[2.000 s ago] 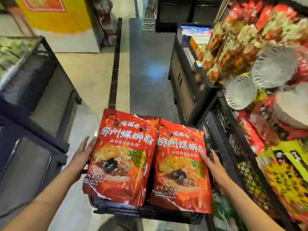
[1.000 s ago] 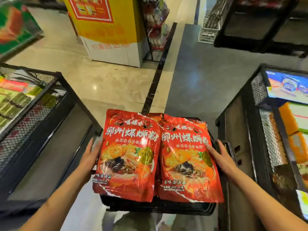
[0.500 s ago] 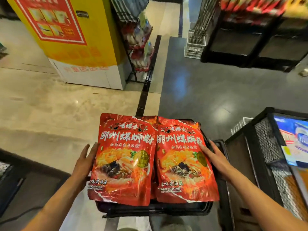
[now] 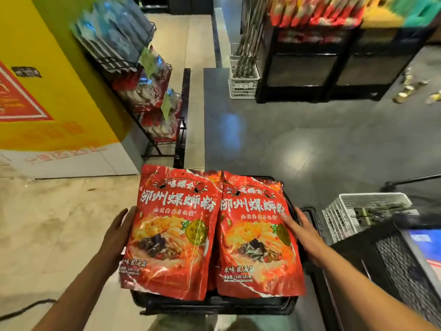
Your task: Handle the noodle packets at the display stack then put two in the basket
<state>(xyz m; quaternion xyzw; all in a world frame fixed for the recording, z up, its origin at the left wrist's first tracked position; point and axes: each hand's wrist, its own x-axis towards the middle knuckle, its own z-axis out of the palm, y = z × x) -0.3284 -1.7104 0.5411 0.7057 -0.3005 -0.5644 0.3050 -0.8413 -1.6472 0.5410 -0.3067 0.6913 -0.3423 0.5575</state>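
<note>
1. My left hand (image 4: 117,237) lies flat with straight fingers against the left side of the black plastic crate (image 4: 214,306), just beside the left glossy red noodle pouch (image 4: 171,235).
2. My right hand (image 4: 304,237) is spread too, fingertips touching the right edge of the right glossy red noodle pouch (image 4: 257,240).
3. Both pouches sit side by side on top of the crate, held in front of me above the floor.
4. The pouches hide most of the crate; I cannot tell what lies under them.
5. Shelves (image 4: 310,56) ahead are blurred.
</note>
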